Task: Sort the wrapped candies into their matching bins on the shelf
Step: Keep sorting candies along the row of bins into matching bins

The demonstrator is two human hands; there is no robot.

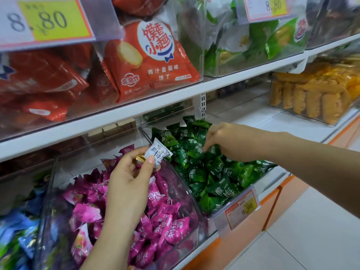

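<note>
My left hand pinches a white wrapped candy and a small gold-wrapped piece above the clear bin of pink candies. My right hand reaches down into the bin of green candies to the right, fingers pointing down among the wrappers. Whether it holds one of them is hidden by the blur and the candies.
A bin of blue candies sits at the far left. Above, a white shelf carries bins of red snack bags and green bags. Yellow biscuits lie further right. A price tag hangs on the green bin's front.
</note>
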